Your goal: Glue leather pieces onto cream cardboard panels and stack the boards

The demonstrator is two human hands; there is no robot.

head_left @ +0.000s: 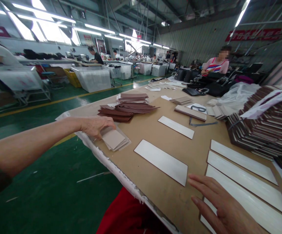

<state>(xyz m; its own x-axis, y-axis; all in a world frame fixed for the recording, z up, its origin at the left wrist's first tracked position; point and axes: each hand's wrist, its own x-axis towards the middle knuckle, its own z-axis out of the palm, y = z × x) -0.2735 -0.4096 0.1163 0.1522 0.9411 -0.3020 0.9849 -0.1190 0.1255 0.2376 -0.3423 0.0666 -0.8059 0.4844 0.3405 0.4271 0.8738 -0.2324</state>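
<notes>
At the table's left edge, my left hand has its fingers curled over the near-left end of a small stack of beige rectangular pieces. Clear plastic-looking edges stick out under that stack. My right hand is open at the lower right, fingers stretched out and slightly apart, in front of long white strips with dark edges. Between the hands lies a white rectangular panel, close to the right fingertips. Farther back rests a smaller white panel.
Brown strips are piled beyond my left hand. A bundled beige-and-brown stack lies mid-table. Tall piles of dark-edged panels stand at the right. A co-worker is across the table, near black bags.
</notes>
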